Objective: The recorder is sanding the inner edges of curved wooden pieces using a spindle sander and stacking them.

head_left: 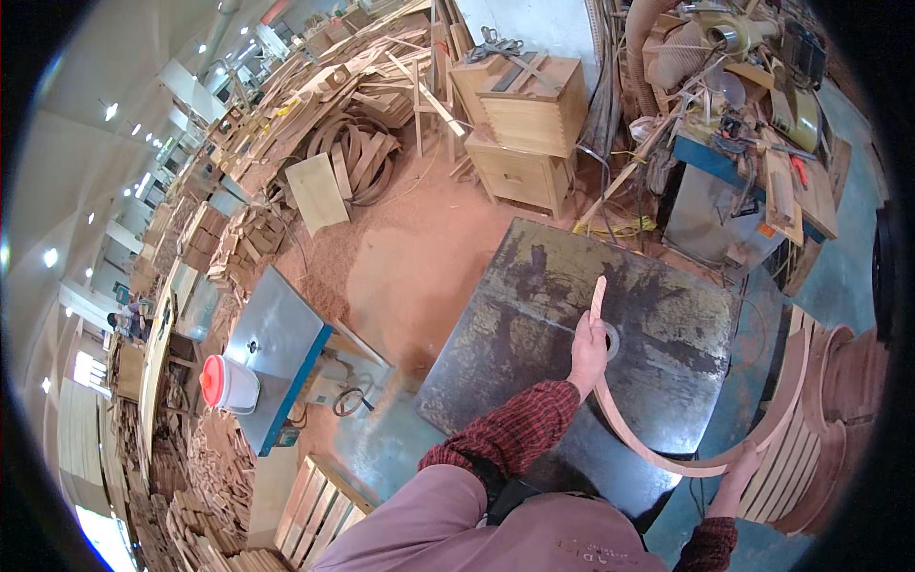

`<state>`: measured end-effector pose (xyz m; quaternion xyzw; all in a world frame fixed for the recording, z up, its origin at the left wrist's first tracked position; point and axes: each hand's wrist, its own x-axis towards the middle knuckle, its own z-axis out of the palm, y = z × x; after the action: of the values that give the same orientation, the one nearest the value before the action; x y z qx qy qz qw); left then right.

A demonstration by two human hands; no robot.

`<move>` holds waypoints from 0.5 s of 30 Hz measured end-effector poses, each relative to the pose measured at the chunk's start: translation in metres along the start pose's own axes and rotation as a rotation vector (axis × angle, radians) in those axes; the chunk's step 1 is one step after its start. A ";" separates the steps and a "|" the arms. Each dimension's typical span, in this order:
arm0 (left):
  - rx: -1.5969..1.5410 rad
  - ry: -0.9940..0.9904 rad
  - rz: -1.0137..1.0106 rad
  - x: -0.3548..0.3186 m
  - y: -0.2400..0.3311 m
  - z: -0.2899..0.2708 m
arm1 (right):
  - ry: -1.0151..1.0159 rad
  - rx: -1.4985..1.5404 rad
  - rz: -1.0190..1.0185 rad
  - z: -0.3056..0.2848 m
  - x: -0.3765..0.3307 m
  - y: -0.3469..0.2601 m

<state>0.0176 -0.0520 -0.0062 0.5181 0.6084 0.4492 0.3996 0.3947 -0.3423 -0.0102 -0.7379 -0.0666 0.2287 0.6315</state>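
Nearest, a person in a mauve apron [553, 534] and red-and-black checked sleeves [529, 419] holds a curved wooden strip [658, 459] in front of the body, its bow toward the person and its two ends pointing away. The left hand [588, 351] is closed around the strip near its left end, a short tip showing past the fingers. The right hand [740, 469] is on the strip at the lower right of the bend, its fingers against the wood; how far they close round it cannot be told. The left part of the strip lies over a dark, stained metal table [515, 315], beside a pale ring [612, 339] in its top; the right part reaches out past the table's edge. To the right, reddish curved pieces [843, 424] stand by a slatted pallet [780, 477]. To the left, a white bucket [238, 386] with a red lid stands on a blue-edged table [286, 319]. Farther off are two wooden cabinets [522, 176], a cluttered bench [720, 214], wooden hoops [364, 162] and heaps of lumber [286, 114] on the dusty floor [410, 267].
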 end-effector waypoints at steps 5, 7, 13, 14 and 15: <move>0.016 0.051 0.073 0.005 0.003 0.000 | -0.050 0.058 0.021 0.000 0.013 0.012; -0.019 -0.065 -0.008 0.008 0.030 -0.011 | -0.017 0.049 0.039 -0.004 0.016 0.020; -0.052 -0.035 0.058 0.018 0.041 -0.012 | 0.016 0.044 0.147 -0.005 0.040 0.037; -0.038 -0.047 0.036 0.021 0.041 -0.011 | 0.011 0.071 0.136 -0.002 0.039 0.034; -0.064 -0.066 0.015 0.024 0.040 -0.009 | 0.006 0.099 0.125 -0.003 0.038 0.034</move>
<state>0.0162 -0.0275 0.0345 0.5241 0.5764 0.4542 0.4322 0.4228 -0.3366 -0.0521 -0.7092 -0.0069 0.2683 0.6519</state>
